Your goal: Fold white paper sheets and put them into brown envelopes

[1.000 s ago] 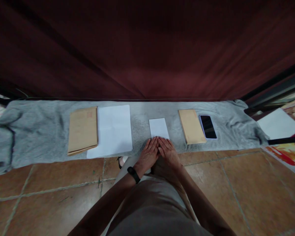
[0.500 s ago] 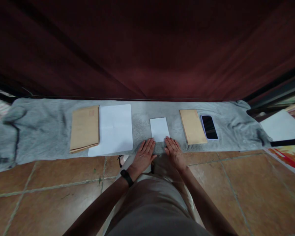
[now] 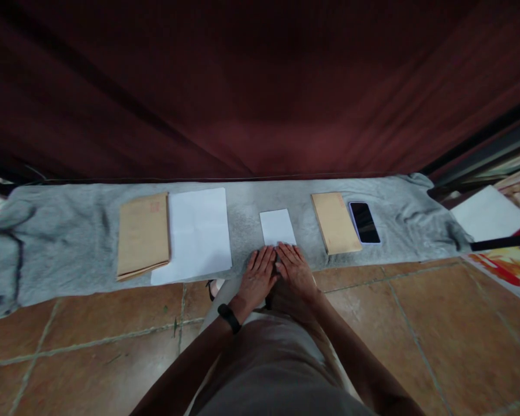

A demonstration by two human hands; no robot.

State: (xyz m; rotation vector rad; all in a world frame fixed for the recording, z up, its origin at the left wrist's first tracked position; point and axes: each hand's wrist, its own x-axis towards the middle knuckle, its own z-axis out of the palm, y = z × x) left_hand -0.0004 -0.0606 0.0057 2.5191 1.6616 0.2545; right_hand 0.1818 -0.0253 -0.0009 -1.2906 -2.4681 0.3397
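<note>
Both hands lie flat, palms down, side by side at the near edge of a grey cloth point(image 3: 69, 242) spread on the tiled floor point(image 3: 91, 323). The left hand point(image 3: 257, 276) and the right hand point(image 3: 295, 270) are together, fingers stretched out and loosely spread, thumbs touching or nearly so. Neither is clamped on anything: they press down, not grip.

The folded paper point(image 3: 277, 226), small and white, lies just at 12 o'clock from the fingertips. Its near edge sits under the tips of the right hand; whether the left fingers also touch it cannot be told. Its long axis runs from 6 to 12 o'clock, away from the person, in line with the fingers. The right hand is the nearer of the two, with the paper straight ahead of it; from the left hand it lies toward 1 o'clock.

At 3 o'clock of the paper, apart from it, lies a brown envelope point(image 3: 335, 222), tilted slightly, and just beside that a phone point(image 3: 364, 222), screen dark. At 9 o'clock lies a large white sheet point(image 3: 195, 234), its left edge against or slightly under a stack of envelopes point(image 3: 143, 236). A dark red curtain point(image 3: 260, 86) hangs behind the cloth. The left wrist wears a black band point(image 3: 229, 318)
</note>
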